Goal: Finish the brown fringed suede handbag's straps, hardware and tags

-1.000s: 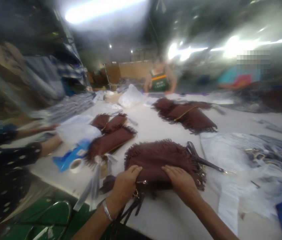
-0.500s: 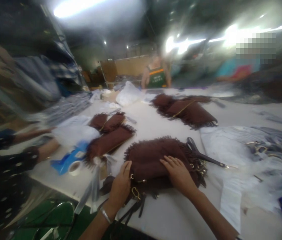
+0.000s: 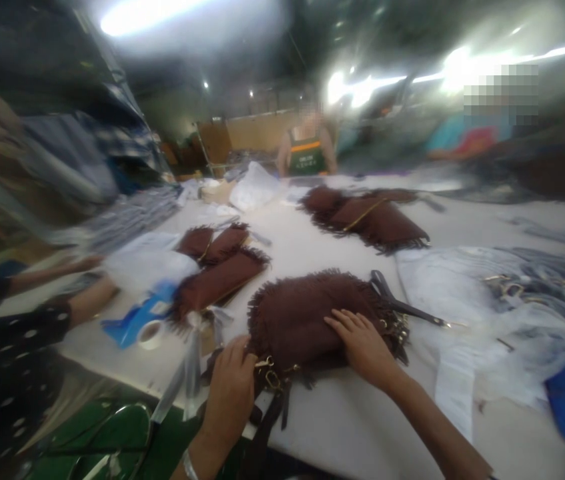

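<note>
Steadying seems underway: soft brown fringed bag (image 3: 302, 313) is pressed by open right hand (image 3: 366, 343); left hand (image 3: 231, 387) is curled near gold metal fitting (image 3: 266, 362), grip unclear. Firm support's probably needed next.

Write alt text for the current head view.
A fringed brown handbag lies on a white table, the right hand resting on it, the left hand at its near left corner beside a gold clasp. More fringed bags lie beyond; a polka-dot sleeve shows at left.
</note>
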{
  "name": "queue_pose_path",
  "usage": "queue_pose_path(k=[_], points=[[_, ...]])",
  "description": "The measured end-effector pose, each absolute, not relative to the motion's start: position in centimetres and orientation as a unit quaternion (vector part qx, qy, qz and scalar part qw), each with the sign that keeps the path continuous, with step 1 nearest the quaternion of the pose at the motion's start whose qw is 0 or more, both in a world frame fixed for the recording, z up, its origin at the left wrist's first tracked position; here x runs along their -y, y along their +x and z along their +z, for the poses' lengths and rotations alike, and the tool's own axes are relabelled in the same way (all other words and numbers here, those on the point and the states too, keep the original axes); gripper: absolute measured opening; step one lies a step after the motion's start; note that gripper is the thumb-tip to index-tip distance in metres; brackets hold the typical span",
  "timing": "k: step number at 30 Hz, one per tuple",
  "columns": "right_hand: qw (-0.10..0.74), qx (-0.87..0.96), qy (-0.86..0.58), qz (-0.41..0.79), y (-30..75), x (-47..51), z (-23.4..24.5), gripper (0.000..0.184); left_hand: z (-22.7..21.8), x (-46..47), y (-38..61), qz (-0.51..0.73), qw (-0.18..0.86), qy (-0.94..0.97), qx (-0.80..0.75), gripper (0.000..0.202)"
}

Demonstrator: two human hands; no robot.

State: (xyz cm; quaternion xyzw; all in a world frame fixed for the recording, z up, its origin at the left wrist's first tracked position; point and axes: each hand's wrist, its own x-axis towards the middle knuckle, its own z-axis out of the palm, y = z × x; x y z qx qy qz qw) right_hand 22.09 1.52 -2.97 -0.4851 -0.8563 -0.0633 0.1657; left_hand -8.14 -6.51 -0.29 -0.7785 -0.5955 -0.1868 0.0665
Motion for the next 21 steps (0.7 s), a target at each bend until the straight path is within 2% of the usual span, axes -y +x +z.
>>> queue_pose_path(k=[2,5,7,9,11,15,18,21], points=[[0.190,0.849,-0.489,-0.059,21.4,0.0,-2.1,0.064,0.4,7.0,-8.1,-0.191,0.001,-0.757,0.624,0.024],[0.279,0.813,-0.510,-0.001,19.4,3.5,-1.5,0.041,1.6,7.5,-8.2,-0.213,-0.199,-0.682,0.671,0.021],[0.334,0.775,-0.526,0.102,17.5,6.0,-2.0,0.028,2.2,7.6,-8.2,-0.247,-0.331,-0.606,0.680,0.026],[0.364,0.721,-0.539,0.239,15.3,7.6,-3.0,0.025,2.9,7.5,-8.2,-0.283,-0.404,-0.552,0.672,0.041],[0.394,0.632,-0.553,0.373,13.2,8.1,-4.2,0.027,3.4,7.4,-8.3,-0.299,-0.434,-0.538,0.658,0.048],[0.467,0.434,-0.532,0.557,10.0,7.1,-5.8,0.038,3.6,7.2,-8.9,-0.274,-0.443,-0.575,0.631,0.039],[0.477,0.407,-0.517,0.583,9.6,6.4,-5.5,0.035,2.6,7.0,-9.6,-0.260,-0.394,-0.608,0.638,0.032],[0.458,0.497,-0.526,0.517,10.6,6.2,-4.1,0.027,1.5,6.9,-10.0,-0.252,-0.321,-0.637,0.654,0.030]])
